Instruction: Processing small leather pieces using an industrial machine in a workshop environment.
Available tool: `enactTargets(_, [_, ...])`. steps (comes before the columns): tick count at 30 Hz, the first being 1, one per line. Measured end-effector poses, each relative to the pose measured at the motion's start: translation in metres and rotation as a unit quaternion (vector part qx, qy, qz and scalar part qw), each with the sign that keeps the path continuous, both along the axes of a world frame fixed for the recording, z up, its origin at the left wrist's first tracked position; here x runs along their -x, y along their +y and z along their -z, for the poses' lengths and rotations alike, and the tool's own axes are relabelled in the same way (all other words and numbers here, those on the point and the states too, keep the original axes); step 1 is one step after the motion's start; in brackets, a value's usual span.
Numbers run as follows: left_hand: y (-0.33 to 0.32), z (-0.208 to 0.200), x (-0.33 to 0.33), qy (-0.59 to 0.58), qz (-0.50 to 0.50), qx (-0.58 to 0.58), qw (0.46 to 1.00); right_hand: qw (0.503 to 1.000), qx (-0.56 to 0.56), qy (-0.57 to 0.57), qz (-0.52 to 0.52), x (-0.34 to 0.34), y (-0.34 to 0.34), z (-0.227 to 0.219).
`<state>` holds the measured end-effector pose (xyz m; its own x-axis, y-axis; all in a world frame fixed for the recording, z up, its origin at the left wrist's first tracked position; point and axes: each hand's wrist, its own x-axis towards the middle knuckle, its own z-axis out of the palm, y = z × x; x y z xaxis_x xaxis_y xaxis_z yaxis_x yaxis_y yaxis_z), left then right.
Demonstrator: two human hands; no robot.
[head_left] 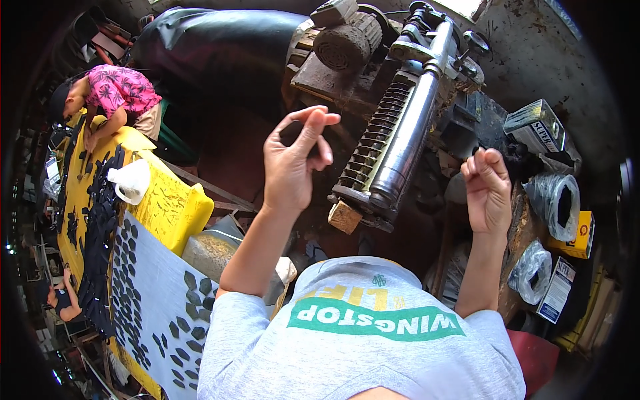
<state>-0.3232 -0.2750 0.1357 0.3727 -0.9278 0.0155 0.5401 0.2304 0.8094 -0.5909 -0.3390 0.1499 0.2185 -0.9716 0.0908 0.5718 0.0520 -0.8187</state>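
My left hand (297, 160) is raised left of a roller machine (390, 140), its thumb and index finger pinched together and the other fingers curled. Nothing shows between those fingertips. On the machine's other side, my right hand (489, 190) is held up, fingers bent in toward the thumb; whatever they may hold is hidden. Neither hand touches the machine. A long shiny metal roller (407, 133) runs beside a row of thin dark rings (373, 143), with a wooden block (345, 217) at its near end.
An electric motor (347, 43) stands behind the machine. At right are boxes (535, 127) and plastic-wrapped rolls (555, 207). A yellow-covered table (170, 200) at left bears a white jug (131, 181), dark cut pieces and a grey sheet (157, 267). A person in pink (123, 90) leans over it.
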Motion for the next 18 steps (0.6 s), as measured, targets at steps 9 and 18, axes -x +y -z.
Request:
enactTargets(9, [-0.011, 0.034, -0.024, -0.177, -0.018, -0.030, 0.984, 0.941, -0.321, -0.096, -0.051, 0.008, 0.013, 0.049])
enactTargets(18, [-0.024, 0.044, -0.014, -0.296, 0.079, 0.016, 0.952, 0.963, -0.264, 0.015, -0.045, -0.025, 0.015, 0.059])
